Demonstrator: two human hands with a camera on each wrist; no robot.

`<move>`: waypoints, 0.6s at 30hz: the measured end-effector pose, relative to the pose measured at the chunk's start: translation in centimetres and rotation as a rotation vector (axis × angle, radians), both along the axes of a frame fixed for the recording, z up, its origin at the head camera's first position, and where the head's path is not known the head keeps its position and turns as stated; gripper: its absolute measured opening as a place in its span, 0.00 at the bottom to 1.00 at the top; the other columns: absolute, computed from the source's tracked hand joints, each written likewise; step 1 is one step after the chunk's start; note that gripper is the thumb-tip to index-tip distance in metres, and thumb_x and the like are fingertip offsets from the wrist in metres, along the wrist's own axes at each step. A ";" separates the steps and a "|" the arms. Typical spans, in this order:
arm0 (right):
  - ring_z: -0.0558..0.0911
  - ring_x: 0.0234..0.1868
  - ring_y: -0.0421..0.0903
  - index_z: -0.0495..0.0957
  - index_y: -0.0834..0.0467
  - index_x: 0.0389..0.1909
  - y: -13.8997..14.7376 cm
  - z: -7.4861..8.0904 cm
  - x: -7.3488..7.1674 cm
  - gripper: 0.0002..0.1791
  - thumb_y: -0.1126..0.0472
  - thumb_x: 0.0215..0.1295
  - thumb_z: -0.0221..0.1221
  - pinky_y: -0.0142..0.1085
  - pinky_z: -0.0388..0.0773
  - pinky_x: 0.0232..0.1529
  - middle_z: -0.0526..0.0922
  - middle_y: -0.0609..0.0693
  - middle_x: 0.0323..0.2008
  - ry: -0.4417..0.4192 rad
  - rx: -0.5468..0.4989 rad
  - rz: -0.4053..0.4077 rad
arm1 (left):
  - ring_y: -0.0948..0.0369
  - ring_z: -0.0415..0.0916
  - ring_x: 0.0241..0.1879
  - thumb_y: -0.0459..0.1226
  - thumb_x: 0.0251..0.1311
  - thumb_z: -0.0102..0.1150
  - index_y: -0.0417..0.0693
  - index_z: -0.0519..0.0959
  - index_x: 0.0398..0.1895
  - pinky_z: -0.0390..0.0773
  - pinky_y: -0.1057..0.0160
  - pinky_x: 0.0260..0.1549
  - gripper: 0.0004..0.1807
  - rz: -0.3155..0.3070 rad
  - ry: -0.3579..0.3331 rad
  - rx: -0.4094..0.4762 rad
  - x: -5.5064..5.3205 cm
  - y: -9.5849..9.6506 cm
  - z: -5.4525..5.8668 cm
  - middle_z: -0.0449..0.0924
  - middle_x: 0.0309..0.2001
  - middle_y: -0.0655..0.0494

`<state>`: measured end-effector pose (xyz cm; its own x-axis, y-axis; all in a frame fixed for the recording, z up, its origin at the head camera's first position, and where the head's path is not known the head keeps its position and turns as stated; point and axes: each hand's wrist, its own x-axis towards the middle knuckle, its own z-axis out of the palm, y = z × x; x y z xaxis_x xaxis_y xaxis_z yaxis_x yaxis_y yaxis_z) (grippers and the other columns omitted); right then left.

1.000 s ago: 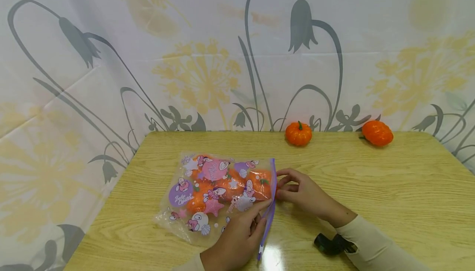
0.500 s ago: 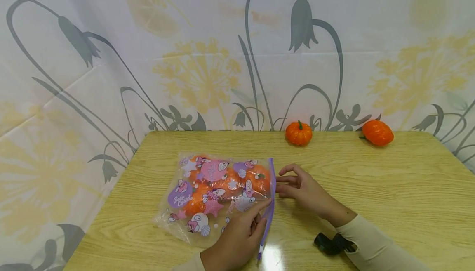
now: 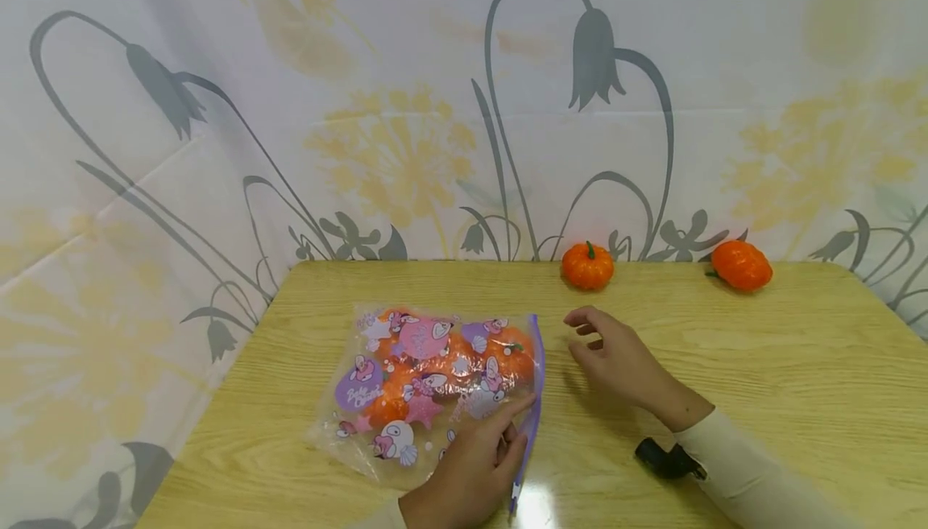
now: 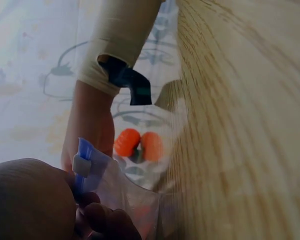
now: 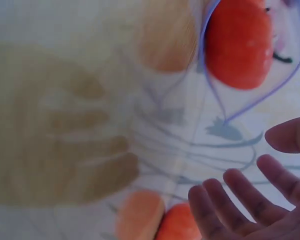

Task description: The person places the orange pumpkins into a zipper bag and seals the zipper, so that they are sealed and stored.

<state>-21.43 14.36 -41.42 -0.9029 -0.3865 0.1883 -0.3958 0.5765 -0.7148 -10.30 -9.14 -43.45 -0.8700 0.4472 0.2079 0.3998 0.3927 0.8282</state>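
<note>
A clear plastic zip bag (image 3: 358, 384) with a pink and purple cartoon print lies on the table, several small orange pumpkins (image 3: 515, 352) inside it. My left hand (image 3: 471, 464) holds the bag by its purple-edged mouth, index finger stretched over the top. The white zip slider (image 4: 82, 165) sits close to that hand in the left wrist view. In the right wrist view the mouth gapes, showing a pumpkin (image 5: 240, 45) within. My right hand (image 3: 619, 364), fingers loosely bent and holding nothing, hovers just right of the mouth.
Two more pumpkins stand at the table's back edge: one upright (image 3: 588, 266), the other tipped on its side (image 3: 741, 266). A flower-printed cloth (image 3: 435, 110) hangs behind the wooden table (image 3: 797, 400). A black device (image 3: 667, 460) is strapped at my right wrist.
My right hand has drawn back from the bag's mouth to the right, its fingers coming out from the purple edge. The left hand keeps its hold on the bag. The head view has shifted slightly.
</note>
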 end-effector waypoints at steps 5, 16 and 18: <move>0.77 0.57 0.64 0.74 0.65 0.58 0.9 1.3 -1.7 0.19 0.67 0.67 0.58 0.58 0.78 0.53 0.77 0.64 0.57 0.110 0.174 -0.026 | 0.81 0.55 0.17 0.31 0.70 0.53 0.47 0.66 0.73 0.68 0.78 0.15 0.27 0.016 0.016 -0.010 0.1 0.1 -0.1 0.73 0.26 0.63; 0.74 0.56 0.70 0.72 0.63 0.64 1.5 1.9 -4.7 0.24 0.60 0.68 0.56 0.61 0.79 0.44 0.70 0.71 0.60 0.177 0.449 -0.084 | 0.81 0.56 0.16 0.34 0.73 0.51 0.48 0.66 0.73 0.68 0.78 0.15 0.27 0.010 0.008 -0.037 0.2 0.1 0.0 0.72 0.27 0.66; 0.72 0.57 0.73 0.72 0.62 0.64 1.5 1.9 -5.2 0.25 0.59 0.68 0.56 0.63 0.79 0.44 0.68 0.72 0.62 0.177 0.482 -0.087 | 0.81 0.56 0.16 0.34 0.73 0.52 0.49 0.65 0.73 0.68 0.78 0.15 0.27 0.007 0.003 -0.039 0.2 0.0 0.0 0.72 0.28 0.66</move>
<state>-26.62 15.91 -39.51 -0.9060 -0.3921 0.1597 -0.4226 0.8597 -0.2868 -10.07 -9.09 -43.41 -0.8727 0.4485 0.1931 0.3993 0.4277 0.8110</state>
